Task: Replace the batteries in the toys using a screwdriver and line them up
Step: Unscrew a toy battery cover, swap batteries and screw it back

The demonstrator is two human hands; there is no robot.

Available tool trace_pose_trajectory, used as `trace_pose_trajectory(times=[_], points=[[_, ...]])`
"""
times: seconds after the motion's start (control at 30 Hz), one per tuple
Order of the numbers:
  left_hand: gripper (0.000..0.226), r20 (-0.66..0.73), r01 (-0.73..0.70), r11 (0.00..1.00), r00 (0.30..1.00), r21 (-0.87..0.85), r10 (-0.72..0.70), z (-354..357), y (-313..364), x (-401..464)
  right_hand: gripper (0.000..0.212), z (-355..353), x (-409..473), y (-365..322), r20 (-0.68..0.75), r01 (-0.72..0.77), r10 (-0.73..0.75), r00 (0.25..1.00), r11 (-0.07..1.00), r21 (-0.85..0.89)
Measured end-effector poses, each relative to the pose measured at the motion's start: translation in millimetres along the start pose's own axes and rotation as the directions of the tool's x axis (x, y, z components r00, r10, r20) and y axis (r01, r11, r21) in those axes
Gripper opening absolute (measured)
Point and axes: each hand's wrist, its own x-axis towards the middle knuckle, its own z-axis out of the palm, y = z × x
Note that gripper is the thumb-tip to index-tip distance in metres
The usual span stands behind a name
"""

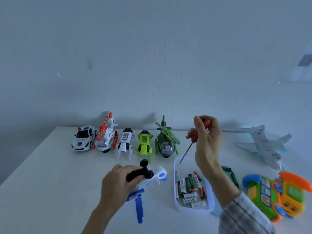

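Five toys stand lined up; my left hand grips the blue helicopter, my right hand the screwdriver, three left.

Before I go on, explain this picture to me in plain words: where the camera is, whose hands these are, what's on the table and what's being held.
There is no machine here. A person wears one wide-angle camera on the head, looking forward and down, so you see that person's own two hands.

The left hand grips a white and blue toy helicopter, turned so its black wheels point up. The right hand holds an orange-handled screwdriver, tip down, above a white tray of batteries.

On the white table, five toys stand in a row by the wall: a police car, an orange and white helicopter, a white vehicle, a lime green vehicle and a dark green helicopter. To the right lie a pale toy plane and a colourful toy phone.
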Motion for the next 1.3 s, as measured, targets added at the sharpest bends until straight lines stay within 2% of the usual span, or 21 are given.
trace_pose_trajectory(times=[0.07,0.13,0.2,0.27,0.33,0.4,0.43,0.5,0.57,0.63,0.73,0.8,0.9,1.03,1.13,1.23,1.3], points=[[0.044,0.004,0.021,0.989,1.0,-0.143,-0.021,-10,14,4,0.018,-21,15,-2,-0.013,-0.06,0.06,0.998,0.998,0.022],[0.037,0.012,0.046,0.925,0.999,-0.377,-0.045,-13,34,14,0.02,-42,29,0,0.014,-0.185,0.185,0.983,0.983,-0.008],[0.035,0.047,0.109,0.78,0.994,-0.617,-0.102,-10,56,25,0.017,-62,38,5,0.073,-0.343,0.345,0.936,0.938,-0.045],[0.032,0.106,0.193,0.562,0.977,-0.805,-0.184,1,84,40,0.022,-83,43,11,0.148,-0.468,0.466,0.872,0.883,-0.023],[0.024,0.211,0.301,0.341,0.937,-0.89,-0.277,15,107,52,0.049,-98,39,20,0.262,-0.527,0.522,0.812,0.848,-0.057],[0.015,0.343,0.406,0.151,0.883,-0.902,-0.321,38,129,66,0.078,-115,40,26,0.432,-0.53,0.519,0.737,0.841,-0.107],[0.01,0.396,0.441,0.066,0.854,-0.895,-0.339,51,138,73,0.086,-121,42,26,0.511,-0.52,0.511,0.691,0.843,-0.141],[0.009,0.461,0.491,-0.019,0.802,-0.871,-0.38,74,150,86,0.085,-128,50,27,0.606,-0.49,0.517,0.604,0.841,-0.229],[0.013,0.532,0.575,-0.014,0.747,-0.818,-0.399,94,160,99,0.075,-133,63,32,0.597,-0.464,0.548,0.586,0.831,-0.307],[0.011,0.611,0.665,0.01,0.693,-0.747,-0.382,106,163,112,0.068,-132,78,39,0.502,-0.515,0.613,0.61,0.788,-0.337],[0.019,0.638,0.722,0.128,0.669,-0.68,-0.383,121,170,136,0.049,-132,108,51,0.32,-0.608,0.717,0.619,0.695,-0.384],[0.027,0.62,0.742,0.222,0.657,-0.632,-0.429,130,171,149,0.042,-128,125,62,0.284,-0.621,0.747,0.602,0.661,-0.421],[0.034,0.654,0.785,0.303,0.619,-0.541,-0.435,142,173,158,0.029,-119,146,83,0.277,-0.588,0.762,0.585,0.634,-0.503],[0.036,0.69,0.814,0.377,0.577,-0.443,-0.437,166,165,161,0.035,-102,161,111,0.241,-0.565,0.811,0.533,0.554,-0.611],[0.045,0.669,0.8,0.417,0.594,-0.431,-0.448,173,155,159,0.04,-92,158,126,0.249,-0.573,0.797,0.551,0.578,-0.581],[0.042,0.662,0.798,0.413,0.598,-0.439,-0.452,177,149,155,0.037,-85,149,131,0.245,-0.587,0.775,0.583,0.61,-0.532],[0.036,0.653,0.791,0.419,0.608,-0.446,-0.452,176,150,152,0.041,-82,146,131,0.24,-0.622,0.787,0.568,0.601,-0.502]])
